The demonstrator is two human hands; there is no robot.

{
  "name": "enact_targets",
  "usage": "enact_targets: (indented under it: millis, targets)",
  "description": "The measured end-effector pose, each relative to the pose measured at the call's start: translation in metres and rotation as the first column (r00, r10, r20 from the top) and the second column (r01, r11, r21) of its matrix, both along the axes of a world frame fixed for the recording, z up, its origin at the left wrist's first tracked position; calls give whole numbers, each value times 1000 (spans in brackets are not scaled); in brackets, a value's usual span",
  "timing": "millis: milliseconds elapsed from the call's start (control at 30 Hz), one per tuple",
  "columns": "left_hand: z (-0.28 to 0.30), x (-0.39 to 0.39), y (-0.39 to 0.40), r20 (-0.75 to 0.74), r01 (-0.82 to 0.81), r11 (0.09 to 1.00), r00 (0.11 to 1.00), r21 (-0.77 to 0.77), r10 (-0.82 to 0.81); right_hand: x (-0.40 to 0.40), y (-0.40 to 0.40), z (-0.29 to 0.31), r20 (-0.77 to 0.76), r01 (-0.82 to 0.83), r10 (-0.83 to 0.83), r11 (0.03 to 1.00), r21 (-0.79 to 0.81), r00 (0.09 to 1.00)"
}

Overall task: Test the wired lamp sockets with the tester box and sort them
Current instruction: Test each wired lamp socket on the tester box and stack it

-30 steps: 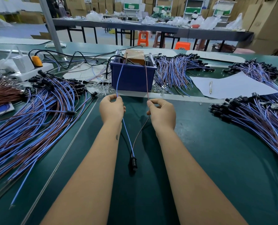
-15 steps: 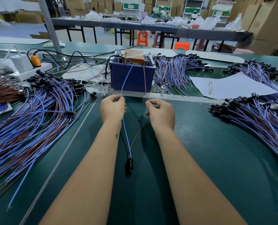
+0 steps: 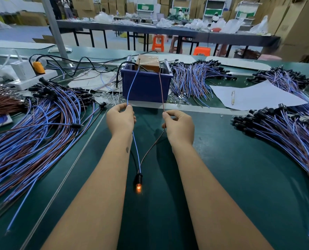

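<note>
Bulb in socket (image 3: 138, 179) now glows orange, was dark a moment ago: passes. Left hand (image 3: 121, 118) pinches blue lead, right hand (image 3: 179, 125) pinches brown, tips up on tester box (image 3: 147, 82). Socket lies mid-bench; sort next.

Both bare forearms reach forward side by side, the hands level and apart. The left hand (image 3: 121, 117) pinches a thin blue wire (image 3: 131, 87) between thumb and forefinger; the right hand (image 3: 179, 125) pinches a thin brown wire (image 3: 161, 87) likewise, fingers curled.
</note>
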State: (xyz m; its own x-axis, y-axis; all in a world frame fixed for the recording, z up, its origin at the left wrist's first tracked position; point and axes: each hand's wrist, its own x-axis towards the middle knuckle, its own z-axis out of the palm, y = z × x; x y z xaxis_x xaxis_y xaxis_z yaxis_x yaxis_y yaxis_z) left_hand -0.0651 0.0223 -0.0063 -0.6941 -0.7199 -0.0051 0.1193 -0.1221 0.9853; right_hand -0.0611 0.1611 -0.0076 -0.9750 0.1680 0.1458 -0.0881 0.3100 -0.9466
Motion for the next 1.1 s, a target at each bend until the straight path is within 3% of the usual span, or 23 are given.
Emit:
enact_targets:
  millis: [1100]
  targets:
    - [3,3,0,-29,39,996,999,75,-37,4,-3,7,-4,147,-149,980,-134,989]
